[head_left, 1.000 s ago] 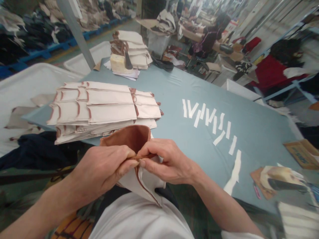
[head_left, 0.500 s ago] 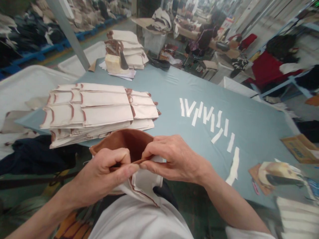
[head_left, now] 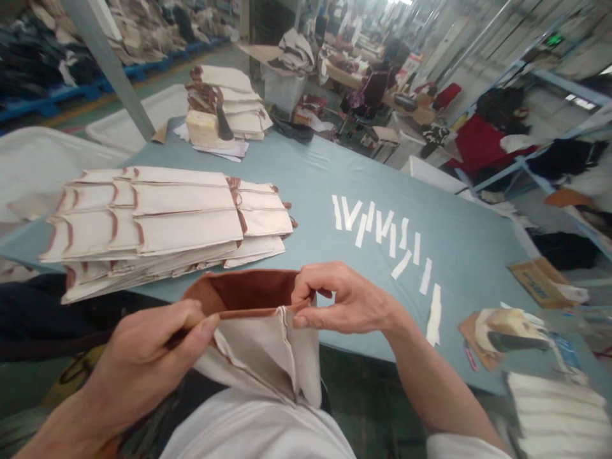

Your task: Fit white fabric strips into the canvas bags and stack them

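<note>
Both my hands hold one fabric piece (head_left: 268, 344) over my lap: cream cloth with a brown band (head_left: 248, 292) along its top. My left hand (head_left: 143, 357) pinches the band's left end between thumb and fingers. My right hand (head_left: 344, 299) pinches the right end. The band is stretched flat between them and the cream cloth hangs down in folds. Just beyond, on the blue table (head_left: 478, 248), lies a fanned stack of similar cream pieces (head_left: 157, 217) with brown trim.
Several white strips (head_left: 382, 229) lie in a row on the table's middle. A second pile of pieces (head_left: 224, 105) sits at the far end. A cardboard piece (head_left: 540, 280) and a tool on card (head_left: 507, 325) lie to the right. People work at distant tables.
My hands have moved apart from a close pinch at the middle, drawing the brown band out straight. The cream cloth has opened out below it.
</note>
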`<state>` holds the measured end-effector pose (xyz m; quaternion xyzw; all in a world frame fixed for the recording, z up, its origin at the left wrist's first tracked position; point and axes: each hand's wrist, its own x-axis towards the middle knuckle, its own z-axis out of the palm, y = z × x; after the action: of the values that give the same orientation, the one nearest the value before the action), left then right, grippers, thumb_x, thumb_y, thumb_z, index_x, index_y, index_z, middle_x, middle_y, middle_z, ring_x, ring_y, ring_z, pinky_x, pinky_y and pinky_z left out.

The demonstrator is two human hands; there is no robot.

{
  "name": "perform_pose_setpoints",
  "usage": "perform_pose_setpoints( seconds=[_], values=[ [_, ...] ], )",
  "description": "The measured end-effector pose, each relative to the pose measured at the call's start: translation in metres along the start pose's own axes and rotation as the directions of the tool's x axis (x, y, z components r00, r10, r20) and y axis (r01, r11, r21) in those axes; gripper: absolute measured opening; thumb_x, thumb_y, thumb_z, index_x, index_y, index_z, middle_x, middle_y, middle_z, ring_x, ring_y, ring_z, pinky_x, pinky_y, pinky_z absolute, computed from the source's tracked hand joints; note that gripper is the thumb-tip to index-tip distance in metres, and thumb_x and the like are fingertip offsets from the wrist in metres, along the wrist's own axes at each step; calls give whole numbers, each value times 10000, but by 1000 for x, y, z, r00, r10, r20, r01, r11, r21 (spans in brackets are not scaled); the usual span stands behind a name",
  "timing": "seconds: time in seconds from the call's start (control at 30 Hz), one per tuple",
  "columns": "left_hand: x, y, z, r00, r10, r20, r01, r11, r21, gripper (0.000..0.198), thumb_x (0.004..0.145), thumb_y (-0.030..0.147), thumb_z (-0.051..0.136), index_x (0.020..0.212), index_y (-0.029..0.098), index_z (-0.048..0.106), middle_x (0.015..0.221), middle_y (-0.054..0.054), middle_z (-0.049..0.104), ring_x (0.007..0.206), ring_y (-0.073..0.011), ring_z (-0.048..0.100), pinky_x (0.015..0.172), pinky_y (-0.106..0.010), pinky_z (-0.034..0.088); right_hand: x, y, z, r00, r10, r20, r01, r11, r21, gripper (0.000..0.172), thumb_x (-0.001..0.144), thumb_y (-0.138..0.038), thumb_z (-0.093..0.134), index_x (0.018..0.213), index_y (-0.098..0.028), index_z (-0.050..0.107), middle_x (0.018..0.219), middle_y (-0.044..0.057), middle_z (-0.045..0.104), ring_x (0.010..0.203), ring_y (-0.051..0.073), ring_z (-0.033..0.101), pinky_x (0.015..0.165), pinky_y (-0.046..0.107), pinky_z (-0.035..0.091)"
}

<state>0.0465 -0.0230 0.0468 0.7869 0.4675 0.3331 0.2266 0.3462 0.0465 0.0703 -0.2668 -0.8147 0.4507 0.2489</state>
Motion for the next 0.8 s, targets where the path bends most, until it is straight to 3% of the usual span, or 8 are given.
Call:
perform_pose_setpoints(
  seconds=[0.13, 0.23, 0.3, 0.37, 0.5, 0.8],
  values=[
    [14, -20, 4, 999, 11, 50, -9, 998, -54, 176, 1037, 225, 586, 995, 245, 756, 904, 55, 786, 810, -146, 732, 802, -228, 560, 9, -17, 3, 998, -59, -22, 59, 998, 26, 243, 1021, -302, 753, 837, -172, 663, 752, -28, 630, 674, 99, 512, 653, 226, 404],
    [21, -25, 7, 984, 139, 107, -120, 979, -167, 203, 1054, 274, 632, 1201, 262, 770, 1150, -11, 836, 1102, -206, 762, 1022, -271, 561, 19, -21, 7, 996, -82, -23, 84, 990, 117, 233, 1005, -274, 766, 829, -176, 649, 747, -40, 610, 666, 92, 484, 630, 215, 390],
    [27, -20, 7, 972, 213, 96, -184, 951, -247, 207, 1047, 271, 660, 1235, 276, 748, 1213, -12, 828, 1187, -203, 744, 1094, -275, 534, 25, -21, 10, 995, -100, -21, 102, 985, 143, 223, 989, -263, 777, 826, -178, 651, 749, -41, 620, 665, 90, 478, 628, 214, 389],
    [33, -11, 6, 970, 228, 91, -188, 929, -319, 150, 1041, 232, 662, 1165, 263, 741, 1130, 6, 828, 1107, -167, 760, 1030, -228, 549, 30, -19, 13, 995, -100, -15, 101, 986, 129, 214, 982, -261, 776, 825, -179, 655, 752, -40, 623, 664, 89, 474, 617, 214, 381],
    [40, 0, 3, 972, 165, 170, -87, 915, -395, 126, 1017, 176, 629, 1010, 232, 741, 930, 46, 804, 842, -106, 751, 798, -157, 544, 36, -14, 17, 998, -63, -10, 64, 993, 99, 193, 982, -264, 760, 840, -176, 665, 755, -41, 616, 660, 86, 473, 604, 215, 370],
    [41, -11, 9, 975, 51, 216, 32, 931, -364, 215, 964, 144, 565, 863, 197, 747, 763, 49, 742, 680, -90, 660, 668, -150, 491, 42, -1, 26, 998, 52, 24, -55, 985, 163, 195, 971, -285, 716, 820, -178, 654, 736, -49, 602, 649, 87, 467, 637, 222, 389]
  ],
)
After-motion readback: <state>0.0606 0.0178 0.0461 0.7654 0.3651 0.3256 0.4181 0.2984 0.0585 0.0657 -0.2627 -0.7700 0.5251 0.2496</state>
